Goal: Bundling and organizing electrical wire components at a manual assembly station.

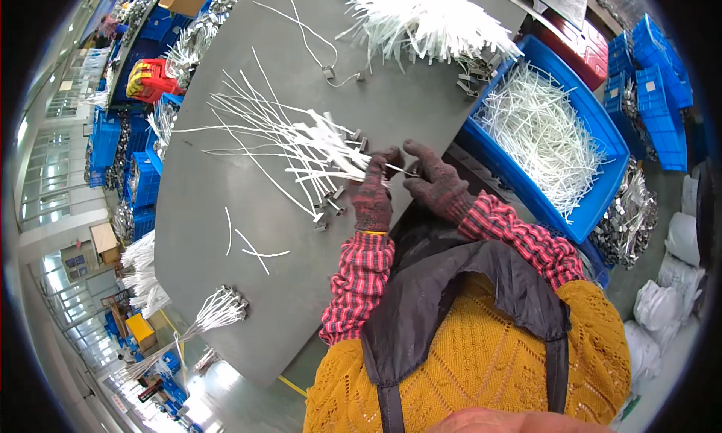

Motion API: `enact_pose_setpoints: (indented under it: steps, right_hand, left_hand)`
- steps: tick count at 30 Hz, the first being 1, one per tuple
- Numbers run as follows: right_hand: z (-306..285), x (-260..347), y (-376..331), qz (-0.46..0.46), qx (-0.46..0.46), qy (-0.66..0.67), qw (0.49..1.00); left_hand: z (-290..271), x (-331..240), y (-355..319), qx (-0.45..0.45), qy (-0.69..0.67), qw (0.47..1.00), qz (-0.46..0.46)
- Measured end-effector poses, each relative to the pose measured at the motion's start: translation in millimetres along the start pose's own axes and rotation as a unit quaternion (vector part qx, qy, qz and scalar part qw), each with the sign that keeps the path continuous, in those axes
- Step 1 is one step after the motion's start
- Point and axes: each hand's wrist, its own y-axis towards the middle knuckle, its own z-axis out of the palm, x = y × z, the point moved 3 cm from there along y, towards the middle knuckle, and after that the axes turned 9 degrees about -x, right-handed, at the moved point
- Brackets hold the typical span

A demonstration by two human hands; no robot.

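Worktable: dark gray, flat, smooth top; reference for all positions below.
Blue bin: rectangular plastic bin, just beside the worktable's right edge; filled with short white tubes.
White strip bundle: thick, fanned mass of flat white strips, at the worktable's far end.
Sleeved wire pile: thin white wires across the middle of the worktable; loose ends fan toward its left edge, thicker white sleeves cluster toward its right edge, small metal end pieces show among and below the sleeves.
Wire sheaf: gathered white wires with metal ends, at the worktable's lower left edge.
Left hand: dark knitted glove, over the worktable at the pile's right end; fingers bent and close together against the sleeves. Grip cannot be told; the fingertips are partly hidden.
Right hand: matching glove, at the worktable's right edge; index finger and thumb parted slightly, other fingers curled. Firm hold cannot be told.
Loose tubes: thin white pieces, on the worktable below the pile, two crossed.
Metal end piece: small, silvery, near the worktable's right edge, at the right fingertips; a white strand runs from it toward the left fingers.
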Motion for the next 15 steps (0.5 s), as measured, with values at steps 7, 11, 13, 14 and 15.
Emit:
enact_pose_setpoints:
  steps: [7, 11, 13, 14, 15]
  right_hand:
    - [56, 34, 56, 0.089, 0.069, 0.088, 0.99]
    - [77, 6, 146, -0.1, 0.089, -0.209, 0.969]
    - [86, -20, 207, -0.219, -0.006, -0.304, 0.927]
    - [90, -25, 237, -0.237, -0.013, -0.348, 0.907]
    - [93, -39, 268, -0.244, -0.015, -0.347, 0.905]
  left_hand:
    - [-48, -7, 37, -0.095, 0.128, 0.987, 0.01]
    - [-130, -13, 58, -0.319, 0.144, 0.922, -0.166]
    - [-155, -20, 53, -0.351, 0.157, 0.909, -0.157]
    - [-161, -25, 49, -0.365, 0.148, 0.906, -0.154]
    - [-171, -23, 47, -0.35, 0.102, 0.916, -0.165]
